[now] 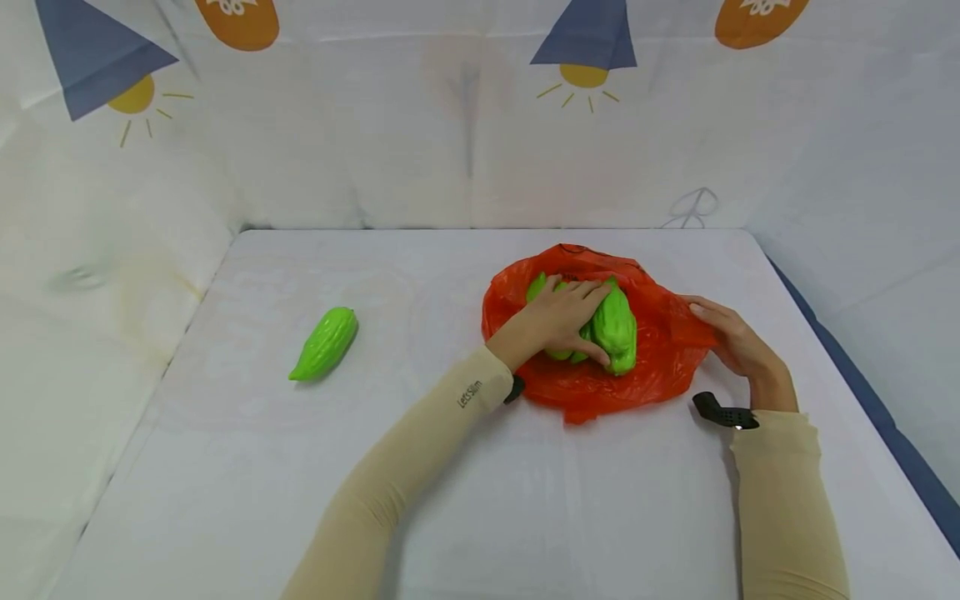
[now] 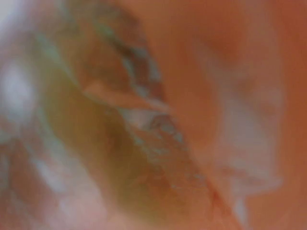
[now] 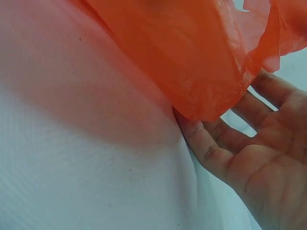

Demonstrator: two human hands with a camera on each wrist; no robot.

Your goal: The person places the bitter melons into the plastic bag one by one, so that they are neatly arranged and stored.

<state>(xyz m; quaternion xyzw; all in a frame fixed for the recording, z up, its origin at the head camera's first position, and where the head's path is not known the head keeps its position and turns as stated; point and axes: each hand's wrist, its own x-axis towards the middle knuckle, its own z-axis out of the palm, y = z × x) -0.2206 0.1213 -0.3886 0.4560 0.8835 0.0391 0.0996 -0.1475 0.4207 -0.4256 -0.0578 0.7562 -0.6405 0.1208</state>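
Note:
A red plastic bag [image 1: 660, 354] lies spread with its mouth open on the right part of the table, and several bright green bitter melons [image 1: 615, 329] sit in it. My left hand [image 1: 558, 317] rests on them, fingers spread toward the far side and thumb stretched over the near end of the right-hand melon. At the bag's right edge, my right hand [image 1: 738, 337] touches the plastic with extended fingers [image 3: 206, 148], their tips partly hidden behind it. The left wrist view is blurred, filled by red plastic [image 2: 201, 72] and a greenish shape.
One more bitter melon [image 1: 325, 343] lies alone on the left of the white table [image 1: 420, 275]. White cloth walls [image 1: 405, 142] with printed patterns stand behind and at both sides. A dark blue strip [image 1: 862, 383] runs along the table's right edge.

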